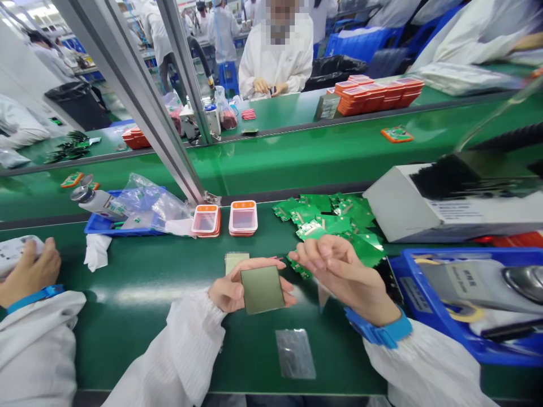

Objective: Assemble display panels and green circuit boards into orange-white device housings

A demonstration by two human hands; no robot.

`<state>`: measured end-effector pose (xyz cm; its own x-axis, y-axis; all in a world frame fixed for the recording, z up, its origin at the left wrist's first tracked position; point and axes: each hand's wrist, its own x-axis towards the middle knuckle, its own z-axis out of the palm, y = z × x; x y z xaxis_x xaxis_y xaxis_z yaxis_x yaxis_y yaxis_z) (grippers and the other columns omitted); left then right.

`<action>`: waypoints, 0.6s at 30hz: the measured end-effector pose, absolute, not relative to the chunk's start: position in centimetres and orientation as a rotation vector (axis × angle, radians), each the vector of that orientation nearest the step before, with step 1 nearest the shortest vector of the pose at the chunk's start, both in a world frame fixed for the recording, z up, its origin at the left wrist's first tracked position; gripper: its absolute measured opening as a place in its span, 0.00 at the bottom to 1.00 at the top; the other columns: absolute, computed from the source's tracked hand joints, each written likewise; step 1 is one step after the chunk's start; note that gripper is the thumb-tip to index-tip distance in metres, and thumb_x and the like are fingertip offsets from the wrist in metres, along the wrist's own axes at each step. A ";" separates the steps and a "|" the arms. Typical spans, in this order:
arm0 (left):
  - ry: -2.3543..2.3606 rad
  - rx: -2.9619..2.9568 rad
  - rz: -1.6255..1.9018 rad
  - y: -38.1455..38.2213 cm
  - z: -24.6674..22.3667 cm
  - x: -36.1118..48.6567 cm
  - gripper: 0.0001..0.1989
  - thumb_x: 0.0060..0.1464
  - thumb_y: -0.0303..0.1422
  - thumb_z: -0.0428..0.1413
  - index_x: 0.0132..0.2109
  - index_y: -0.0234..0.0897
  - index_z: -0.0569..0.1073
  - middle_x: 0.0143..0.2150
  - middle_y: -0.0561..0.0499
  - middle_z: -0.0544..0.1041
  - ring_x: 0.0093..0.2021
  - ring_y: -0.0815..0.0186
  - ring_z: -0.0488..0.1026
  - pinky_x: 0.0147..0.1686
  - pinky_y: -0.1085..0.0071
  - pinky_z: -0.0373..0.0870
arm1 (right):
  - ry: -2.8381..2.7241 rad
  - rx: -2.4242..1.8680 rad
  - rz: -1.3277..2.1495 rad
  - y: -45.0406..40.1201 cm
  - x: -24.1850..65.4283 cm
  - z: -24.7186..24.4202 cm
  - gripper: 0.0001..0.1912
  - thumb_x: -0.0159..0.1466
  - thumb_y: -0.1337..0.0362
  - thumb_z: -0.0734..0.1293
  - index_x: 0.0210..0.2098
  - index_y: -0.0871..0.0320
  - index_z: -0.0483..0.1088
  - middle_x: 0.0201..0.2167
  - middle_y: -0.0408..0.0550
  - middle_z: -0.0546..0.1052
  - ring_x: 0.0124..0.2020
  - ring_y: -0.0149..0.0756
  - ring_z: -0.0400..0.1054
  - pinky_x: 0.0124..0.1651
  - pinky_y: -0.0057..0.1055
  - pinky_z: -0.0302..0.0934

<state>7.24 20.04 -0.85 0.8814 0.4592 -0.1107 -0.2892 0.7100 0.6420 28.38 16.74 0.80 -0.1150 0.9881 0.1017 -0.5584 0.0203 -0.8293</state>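
My left hand is closed on a flat, square grey-green display panel, thumb at its left edge and fingers behind it. To its right, my right hand is raised with curled fingers pressed together. What they pinch, if anything, does not show clearly; a small see-through sliver appears just below this hand. A clear film sheet lies on the green bench in front of me. Behind my left hand are more flat panels. Green circuit boards lie piled beyond my right hand.
Two stacks of orange-and-white frames stand by the metal post. A blue tray with plastic bags is at left, a blue bin at right beside a white box. At far left is another person's hand.
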 end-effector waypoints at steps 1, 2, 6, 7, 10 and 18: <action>0.264 0.661 0.435 20.0 -0.9 7.3 0.35 0.38 0.41 0.61 0.55 0.31 0.69 0.46 0.44 0.79 0.49 0.45 0.73 0.54 0.42 0.54 | -0.881 -0.656 1.483 16.8 28.3 0.7 0.13 0.51 0.54 0.76 0.24 0.51 0.69 0.18 0.38 0.62 0.23 0.31 0.57 0.35 0.36 0.61; 0.256 0.657 0.444 20.0 -0.9 7.3 0.35 0.38 0.40 0.62 0.55 0.31 0.69 0.46 0.44 0.78 0.49 0.46 0.74 0.55 0.43 0.55 | -0.879 -0.662 1.482 16.9 28.3 0.6 0.13 0.51 0.54 0.76 0.24 0.50 0.70 0.18 0.38 0.63 0.22 0.31 0.58 0.36 0.37 0.62; 0.233 0.640 0.462 20.0 -0.9 7.6 0.34 0.40 0.38 0.61 0.55 0.29 0.69 0.45 0.44 0.79 0.47 0.48 0.74 0.56 0.44 0.54 | -0.874 -0.717 1.464 17.5 28.2 0.9 0.13 0.49 0.54 0.77 0.23 0.51 0.72 0.16 0.37 0.63 0.21 0.29 0.58 0.42 0.39 0.64; 0.228 0.644 0.472 20.0 -0.9 7.6 0.33 0.41 0.37 0.60 0.55 0.27 0.69 0.45 0.44 0.79 0.47 0.48 0.74 0.56 0.43 0.53 | -0.860 -0.734 1.456 17.4 28.1 1.0 0.13 0.48 0.54 0.78 0.23 0.52 0.72 0.16 0.37 0.64 0.21 0.28 0.58 0.42 0.39 0.64; 0.222 0.636 0.501 20.3 -0.9 7.8 0.32 0.41 0.35 0.61 0.54 0.25 0.69 0.45 0.43 0.79 0.48 0.48 0.75 0.57 0.44 0.54 | -0.780 -0.783 1.433 16.2 27.8 1.4 0.14 0.45 0.54 0.79 0.21 0.53 0.73 0.17 0.37 0.67 0.21 0.27 0.59 0.39 0.35 0.65; 0.241 0.578 0.558 20.9 -1.1 8.4 0.32 0.40 0.36 0.66 0.54 0.30 0.70 0.46 0.41 0.78 0.49 0.49 0.75 0.60 0.49 0.58 | -0.576 -1.327 1.602 6.3 26.3 -2.3 0.15 0.46 0.55 0.79 0.23 0.59 0.76 0.12 0.41 0.71 0.13 0.27 0.64 0.21 0.25 0.61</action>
<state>8.38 20.94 -1.09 0.8258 0.5605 -0.0616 -0.4291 0.6955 0.5763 26.34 6.32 -2.35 0.0333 0.8730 -0.4867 -0.3628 -0.4432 -0.8197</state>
